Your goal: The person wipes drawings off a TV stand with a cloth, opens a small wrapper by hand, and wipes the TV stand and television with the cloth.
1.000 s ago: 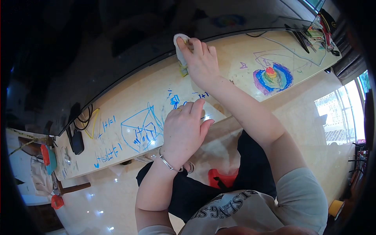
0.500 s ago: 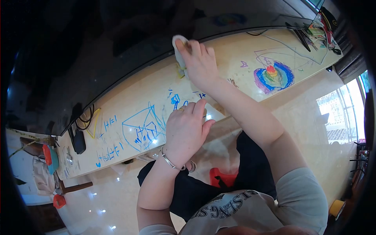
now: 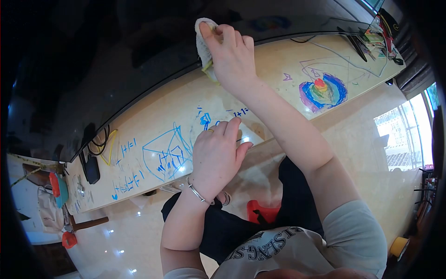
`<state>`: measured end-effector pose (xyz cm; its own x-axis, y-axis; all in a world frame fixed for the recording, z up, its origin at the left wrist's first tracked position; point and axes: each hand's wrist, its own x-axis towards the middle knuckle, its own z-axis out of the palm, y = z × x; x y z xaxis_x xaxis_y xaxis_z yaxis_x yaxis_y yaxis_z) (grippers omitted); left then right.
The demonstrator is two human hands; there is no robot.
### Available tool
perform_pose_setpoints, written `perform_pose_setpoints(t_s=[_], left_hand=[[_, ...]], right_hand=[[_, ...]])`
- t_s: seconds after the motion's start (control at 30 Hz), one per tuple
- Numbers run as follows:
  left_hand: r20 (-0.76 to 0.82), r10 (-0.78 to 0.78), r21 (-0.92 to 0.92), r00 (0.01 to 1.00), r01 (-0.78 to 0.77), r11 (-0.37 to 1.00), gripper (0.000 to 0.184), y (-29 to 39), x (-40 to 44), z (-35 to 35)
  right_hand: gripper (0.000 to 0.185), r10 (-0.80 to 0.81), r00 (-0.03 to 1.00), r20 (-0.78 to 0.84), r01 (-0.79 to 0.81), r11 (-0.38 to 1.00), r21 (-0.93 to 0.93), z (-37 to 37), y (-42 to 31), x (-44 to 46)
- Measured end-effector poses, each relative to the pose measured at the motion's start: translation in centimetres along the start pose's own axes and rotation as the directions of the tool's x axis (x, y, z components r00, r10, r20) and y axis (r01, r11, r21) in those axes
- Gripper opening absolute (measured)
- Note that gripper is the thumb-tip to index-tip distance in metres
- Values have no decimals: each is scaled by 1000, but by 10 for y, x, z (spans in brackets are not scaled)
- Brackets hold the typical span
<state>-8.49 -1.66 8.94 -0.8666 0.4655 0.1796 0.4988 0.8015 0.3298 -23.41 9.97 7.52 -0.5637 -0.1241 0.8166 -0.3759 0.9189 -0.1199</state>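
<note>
The right hand, fingers clamped on the white cloth at the lower edge of the screen, does best pressing lightly, the left hand empty, thumb apart

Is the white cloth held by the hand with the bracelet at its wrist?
No, the right hand holds the white cloth, while the bracelet is on the left wrist.

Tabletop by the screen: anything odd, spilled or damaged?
Yes: the tabletop itself is drawn on, with blue scrawl toward the left and a rainbow-coloured drawing toward the right. It looks odd because the marks appear directly on the furniture, not on paper. No spill or breakage stands out.
</note>
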Motion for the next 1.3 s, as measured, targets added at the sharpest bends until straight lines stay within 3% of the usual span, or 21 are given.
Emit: perform_pose_setpoints(t_s=[0.13, 0.33, 0.43, 0.57, 0.67, 0.8, 0.9, 0.97, 1.07, 1.2, 1.3], left_hand=[[21, 5, 6, 1000, -5, 1000, 45, -1, 0, 2], [-9, 8, 3, 1000, -8, 1000, 44, -1, -1, -2], [13, 20, 0, 1000, -20, 1000, 44, 1, 1, 4], [28, 3, 7, 1000, -4, 1000, 44, 3, 3, 2], [0, 14, -27, 1000, -14, 1000, 44, 1, 4, 5], [14, 34, -1, 999, -34, 999, 45, -2, 6, 14], [19, 15, -2, 1000, -15, 1000, 46, -3, 5, 12], [27, -2, 9, 1000, 1, 1000, 46, -3, 4, 11], [39, 7, 26, 999, -8, 1000, 46, -5, 3, 15], [47, 21, 7, 999, -22, 1000, 45, 0, 7, 19], [69, 12, 9, 998, -12, 1000, 45, 3, 9, 19]], right_hand=[[58, -70, 997, -7, 70, 995, -69, 21, 8, -32], [61, 135, 975, -177, -157, 981, -117, -1, 60, -6], [60, 64, 998, 5, -63, 991, -117, 17, 44, -34], [56, 183, 975, -125, -187, 982, -20, 7, 53, -16], [59, 153, 988, 28, -151, 987, -45, 7, 46, -28], [65, 127, 991, 41, -126, 992, -21, 6, 50, -29], [61, 308, 945, -114, -309, 951, 6, -4, 81, -14], [67, 495, 867, -61, -495, 869, 25, -2, 107, -17], [76, 737, 672, 69, -740, 669, 60, -9, 133, -18], [83, 539, 834, 120, -541, 841, -19, -8, 108, -23], [83, 605, 794, 62, -606, 795, 0, -9, 118, -22]])
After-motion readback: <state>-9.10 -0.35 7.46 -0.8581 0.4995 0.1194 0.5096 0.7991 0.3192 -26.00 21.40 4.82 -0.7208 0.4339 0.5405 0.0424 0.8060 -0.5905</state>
